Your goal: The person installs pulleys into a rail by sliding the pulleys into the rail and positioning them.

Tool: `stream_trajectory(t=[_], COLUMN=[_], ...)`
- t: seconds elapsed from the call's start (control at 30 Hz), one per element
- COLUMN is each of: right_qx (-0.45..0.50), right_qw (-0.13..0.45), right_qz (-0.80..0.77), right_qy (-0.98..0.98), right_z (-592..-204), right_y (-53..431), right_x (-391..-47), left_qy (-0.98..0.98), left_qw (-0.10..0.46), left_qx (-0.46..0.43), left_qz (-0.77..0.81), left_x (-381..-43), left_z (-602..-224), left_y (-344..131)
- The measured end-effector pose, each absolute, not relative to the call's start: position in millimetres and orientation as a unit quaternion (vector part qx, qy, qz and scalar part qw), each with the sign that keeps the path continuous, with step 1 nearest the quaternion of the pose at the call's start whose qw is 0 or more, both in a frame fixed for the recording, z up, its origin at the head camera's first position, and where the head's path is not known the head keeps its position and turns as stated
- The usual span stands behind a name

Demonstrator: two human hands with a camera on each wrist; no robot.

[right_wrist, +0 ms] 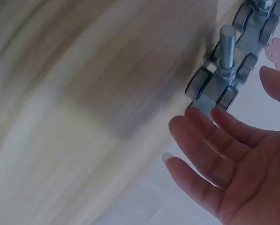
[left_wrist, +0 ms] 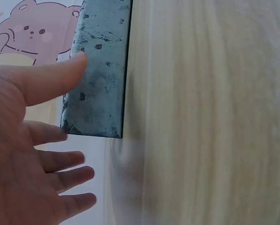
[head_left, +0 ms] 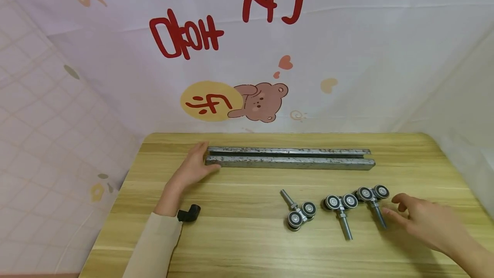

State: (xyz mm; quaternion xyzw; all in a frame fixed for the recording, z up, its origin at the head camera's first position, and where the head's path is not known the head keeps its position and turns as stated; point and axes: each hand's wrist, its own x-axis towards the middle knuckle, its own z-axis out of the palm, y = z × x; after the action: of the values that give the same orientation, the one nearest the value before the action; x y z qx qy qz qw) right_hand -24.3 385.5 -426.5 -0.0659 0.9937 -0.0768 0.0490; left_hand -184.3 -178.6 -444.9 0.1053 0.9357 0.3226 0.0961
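A scuffed steel channel rail, its slot facing up, lies along the back of the table. At its left end is my left hand, the thumb along the rail's front side and the fingers loosely spread around the end; whether the thumb touches is unclear. Three roller trolleys with threaded bolts lie in front of the rail: a left one, a middle one and a right one. Just right of the last, my right hand hovers with relaxed fingers, holding nothing. The right wrist view shows a trolley beyond the fingertips.
A black elbow-shaped piece lies beside the left sleeve. The wooden table has a printed white cloth hanging behind it and at its sides.
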Motion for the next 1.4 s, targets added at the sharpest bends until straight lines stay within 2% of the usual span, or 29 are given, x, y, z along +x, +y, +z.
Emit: stream_trajectory(t=[0.4,0.77,1.13,1.4], right_qx=[-0.08,-0.118,-0.105,-0.077], right_qw=[0.027,-0.017,-0.027,-0.003], right_qz=[-0.065,-0.043,-0.044,-0.05], right_qy=[0.994,0.992,0.993,0.996], right_z=[-436.3,-447.2,-444.7,-435.6], right_y=[368.9,362.3,363.4,359.7], right_x=[-14.7,-16.0,-16.0,-14.5], left_qy=[0.932,0.929,0.925,0.923], left_qw=[0.097,0.088,0.087,0.09], left_qx=[0.106,0.107,0.109,0.11], left_qz=[0.333,0.344,0.352,0.357], left_x=[-188.1,-189.1,-191.0,-192.5], left_z=[-446.7,-447.7,-446.0,-449.4], left_y=[-180.1,-181.7,-182.5,-182.9])
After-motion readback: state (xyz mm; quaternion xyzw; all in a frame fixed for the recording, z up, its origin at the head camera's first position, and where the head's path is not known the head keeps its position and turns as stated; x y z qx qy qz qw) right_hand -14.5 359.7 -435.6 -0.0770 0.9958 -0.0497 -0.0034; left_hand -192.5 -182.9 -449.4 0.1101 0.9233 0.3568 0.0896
